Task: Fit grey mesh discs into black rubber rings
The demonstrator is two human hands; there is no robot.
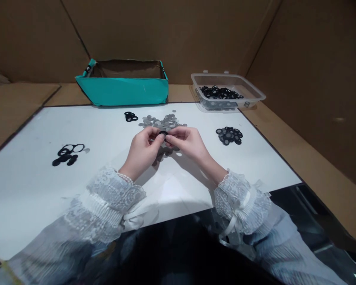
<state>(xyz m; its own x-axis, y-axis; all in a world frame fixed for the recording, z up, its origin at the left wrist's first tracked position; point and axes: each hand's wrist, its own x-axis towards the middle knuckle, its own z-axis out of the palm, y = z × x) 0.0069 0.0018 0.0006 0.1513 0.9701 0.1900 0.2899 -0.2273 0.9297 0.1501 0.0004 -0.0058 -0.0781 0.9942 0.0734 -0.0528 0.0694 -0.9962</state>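
Between the fingertips of both hands is a small black ring (163,133), held up over the middle of the white tabletop. My left hand (146,146) pinches its left side, thumb towards me. On the opposite side my right hand (187,141) grips it between thumb and fingers. Whether a disc sits inside the ring is too small to tell. Beneath and behind the hands lies a loose spread of small grey discs (161,122), partly hidden by the fingers.
Black rings with grey centres form a pile (230,135) at right. Black rings and discs (65,155) lie at left, and a few black rings (131,116) further back. A turquoise box (127,92) and a clear plastic container (225,103) of black rings stand behind. Cardboard walls (178,39) enclose the table.
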